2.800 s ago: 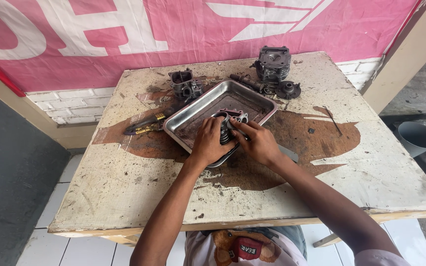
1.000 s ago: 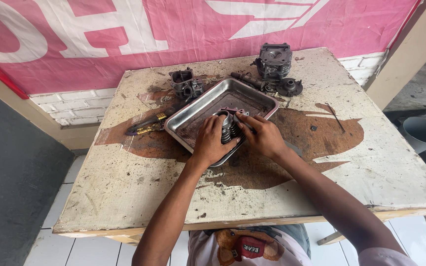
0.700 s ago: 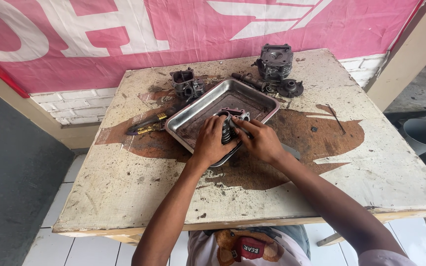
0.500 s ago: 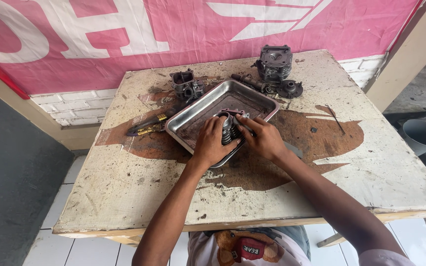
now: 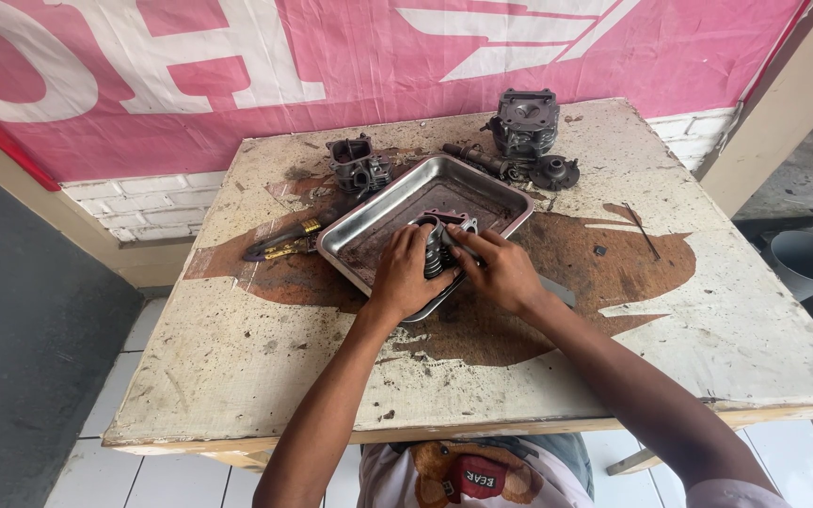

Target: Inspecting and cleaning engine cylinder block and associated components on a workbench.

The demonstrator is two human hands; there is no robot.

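Note:
A finned grey engine part (image 5: pixel 440 241) stands in the near corner of a shallow metal tray (image 5: pixel 397 205) on a worn wooden table (image 5: pixel 265 357). My left hand (image 5: pixel 406 273) grips the part from its left side. From the right, my right hand (image 5: pixel 499 270) holds it with the fingers over its top. Most of the part is hidden under both hands.
A dark engine cylinder (image 5: pixel 527 120) with a round flanged piece (image 5: pixel 555 172) stands behind the tray. A smaller metal housing (image 5: pixel 358 165) is at the back left. Pliers with yellow handles (image 5: pixel 279 246) lie left of the tray. A pink banner (image 5: pixel 350 56) hangs behind; a grey pipe (image 5: pixel 806 263) is right.
Both hands stay on the finned part in the tray, with only slight shifts of the fingers. The other things on the table have not moved.

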